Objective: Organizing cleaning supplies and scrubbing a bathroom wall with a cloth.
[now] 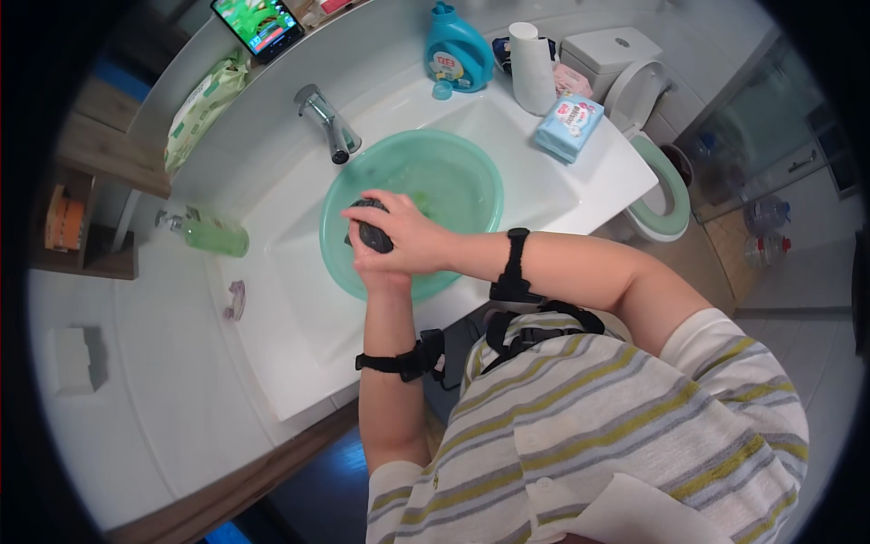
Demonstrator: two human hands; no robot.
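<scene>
A round green plastic basin (496, 177) stands in the white sink, with water in it. Over its near left part, both my hands press together around a dark, wet-looking bundle of cloth (373, 238). My right hand (412, 238) lies over the bundle from the right, its fingers curled across it. My left hand (367, 261) is closed on the same cloth from below and is partly hidden behind the right. The kind of cloth cannot be made out. A small green patch (419, 198) shows in the basin's water.
A chrome faucet (328, 124) rises behind the basin. A soap bottle (213, 232) stands at left. A blue detergent jug (459, 54), a white paper roll (532, 68) and a blue packet (569, 127) line the right counter. A phone (258, 25) leans at the back.
</scene>
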